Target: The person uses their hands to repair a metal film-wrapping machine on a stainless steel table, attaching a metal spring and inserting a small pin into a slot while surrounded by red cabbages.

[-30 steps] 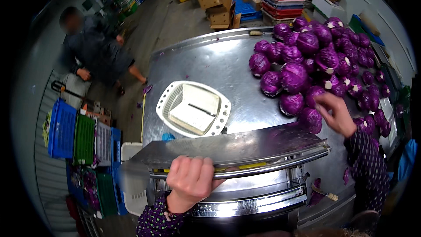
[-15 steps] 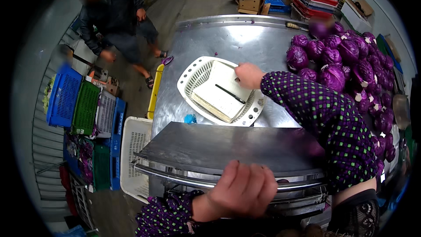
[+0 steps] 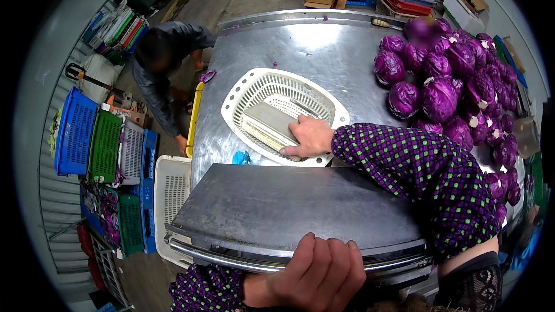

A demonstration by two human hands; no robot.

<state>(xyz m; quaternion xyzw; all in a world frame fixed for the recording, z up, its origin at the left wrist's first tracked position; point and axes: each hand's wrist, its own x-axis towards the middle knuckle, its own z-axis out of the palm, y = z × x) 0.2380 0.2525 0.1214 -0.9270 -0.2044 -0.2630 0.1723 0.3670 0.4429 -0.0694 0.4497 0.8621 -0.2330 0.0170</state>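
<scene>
A white slotted plastic basket stands on the metal table. Inside it lies a thick notebook with a greyish top and pale page edges. My right hand grips the notebook's near right end, thumb along the page edges and fingers on top. Beside it in the basket lies a dark, thin pen. Near me, my left hand is closed, its fingers curled over the shiny metal rail of a dark steel plate. Whatever its fingers hold is hidden.
Purple cabbages are heaped on the table's right; a wooden-handled knife lies behind them. A co-worker bends by a yellow crate at left. Blue and green crates and a white bin stand left.
My right hand has moved nearer and closed the notebook, which showed white with the pen on top. The pen now lies beside it. The co-worker has bent down toward the yellow crate.
</scene>
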